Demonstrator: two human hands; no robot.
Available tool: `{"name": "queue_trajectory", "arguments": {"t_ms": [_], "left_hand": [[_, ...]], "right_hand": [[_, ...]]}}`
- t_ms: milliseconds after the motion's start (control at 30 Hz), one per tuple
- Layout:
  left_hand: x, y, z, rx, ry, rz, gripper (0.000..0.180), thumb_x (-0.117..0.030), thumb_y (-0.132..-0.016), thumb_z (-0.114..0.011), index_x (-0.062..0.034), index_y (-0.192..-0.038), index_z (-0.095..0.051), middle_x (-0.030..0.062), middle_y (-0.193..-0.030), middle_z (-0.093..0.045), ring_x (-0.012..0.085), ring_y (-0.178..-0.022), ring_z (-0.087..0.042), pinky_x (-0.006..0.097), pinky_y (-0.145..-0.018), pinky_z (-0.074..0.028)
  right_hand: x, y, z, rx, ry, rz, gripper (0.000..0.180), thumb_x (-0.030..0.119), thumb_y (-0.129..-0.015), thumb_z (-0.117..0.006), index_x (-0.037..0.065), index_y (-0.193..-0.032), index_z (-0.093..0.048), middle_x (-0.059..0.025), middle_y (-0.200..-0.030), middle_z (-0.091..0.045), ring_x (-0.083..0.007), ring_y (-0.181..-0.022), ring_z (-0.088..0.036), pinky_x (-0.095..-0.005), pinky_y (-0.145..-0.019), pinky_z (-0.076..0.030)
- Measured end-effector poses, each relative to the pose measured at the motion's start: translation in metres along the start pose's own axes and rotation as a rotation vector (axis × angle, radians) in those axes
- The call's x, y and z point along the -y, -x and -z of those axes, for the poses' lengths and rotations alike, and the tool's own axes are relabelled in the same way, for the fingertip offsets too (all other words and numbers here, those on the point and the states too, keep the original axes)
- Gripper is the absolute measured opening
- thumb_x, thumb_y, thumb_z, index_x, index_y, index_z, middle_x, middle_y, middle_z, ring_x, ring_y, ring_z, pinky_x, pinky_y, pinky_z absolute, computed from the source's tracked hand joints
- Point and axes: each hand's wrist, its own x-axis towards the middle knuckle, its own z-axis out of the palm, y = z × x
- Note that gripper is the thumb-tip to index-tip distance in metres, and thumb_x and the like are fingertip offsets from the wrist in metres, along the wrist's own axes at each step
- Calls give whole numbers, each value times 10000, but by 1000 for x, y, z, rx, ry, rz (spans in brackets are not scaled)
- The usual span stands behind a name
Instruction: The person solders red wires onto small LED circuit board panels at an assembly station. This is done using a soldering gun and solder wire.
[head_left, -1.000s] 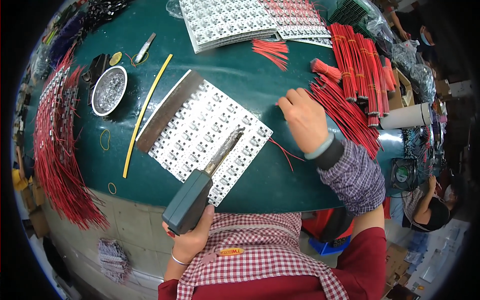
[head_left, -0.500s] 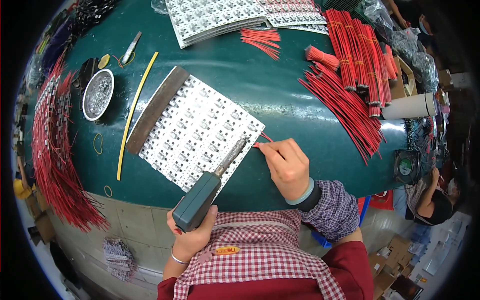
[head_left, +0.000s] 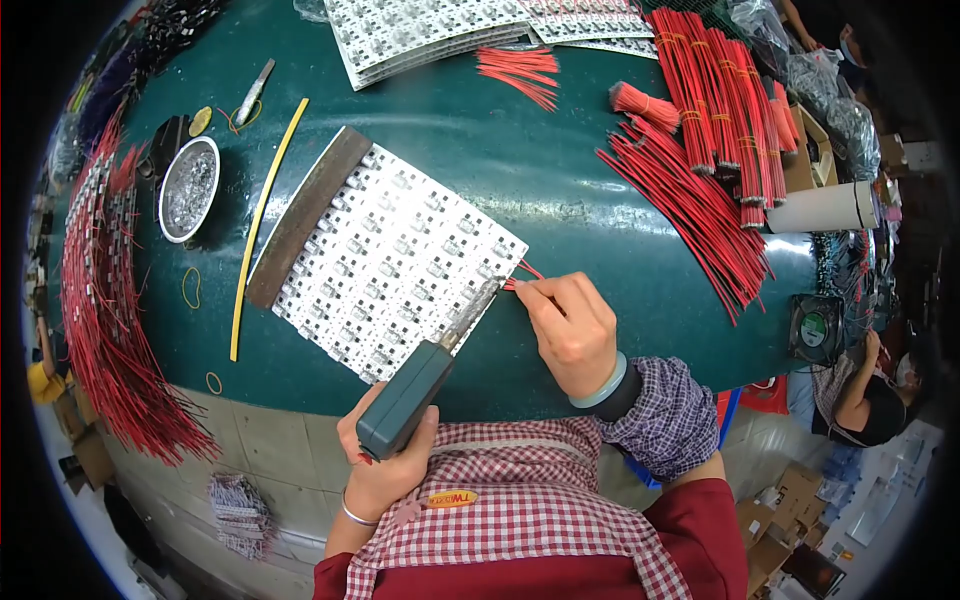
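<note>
My left hand [head_left: 388, 458] is closed around the dark green handle of a soldering gun [head_left: 405, 398]. Its metal tip reaches the right edge of a white circuit-board panel [head_left: 395, 250] that carries rows of small components. Between thumb and fingertips, my right hand [head_left: 572, 330] pinches short red wires [head_left: 512, 285] at that same edge, close beside the tip. Whether the tip touches a wire is too small to tell. A brown bar [head_left: 312, 215] lies along the panel's far left edge.
A bowl of metal bits [head_left: 188, 190] and a yellow strip [head_left: 268, 225] lie to the left, beyond them a pile of wired boards [head_left: 105, 300]. Stacked panels [head_left: 425, 40] stand at the back, red wire bundles [head_left: 695, 220] at the right. A small fan [head_left: 815, 330] is near the right edge.
The soldering gun has shifted slightly right and down, its tip now closer to the wires at the panel's edge. My right hand keeps its pinch, almost unmoved.
</note>
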Motion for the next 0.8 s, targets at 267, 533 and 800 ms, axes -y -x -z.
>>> {"name": "queue_trajectory", "arguments": {"t_ms": [267, 533, 800], "left_hand": [[4, 2, 2, 11, -53, -35, 157, 18, -752, -736, 37, -904, -698, 105, -784, -655, 179, -604, -628, 277, -551, -482], [10, 9, 2, -56, -2, -43, 237, 28, -746, -734, 58, -980, -709, 129, -835, -702, 186, -654, -675, 277, -610, -531], [7, 11, 6, -54, 8, 21, 252, 26, -757, -742, 70, -1002, -705, 141, -882, -708, 180, -713, -685, 279, -655, -542]], "right_hand": [[-1, 0, 0, 9, 5, 3, 289, -30, -697, -668, -11, -985, -681, -88, -867, -617, -242, -767, -603, -328, -608, -528], [0, 0, 0, -1, 14, 5, 281, -27, -693, -671, -11, -973, -687, -88, -860, -624, -241, -763, -607, -322, -603, -526], [1, 10, 39, 55, 20, -93, 272, -69, -697, -676, -10, -962, -697, -97, -877, -641, -257, -761, -612, -342, -639, -522]]}}
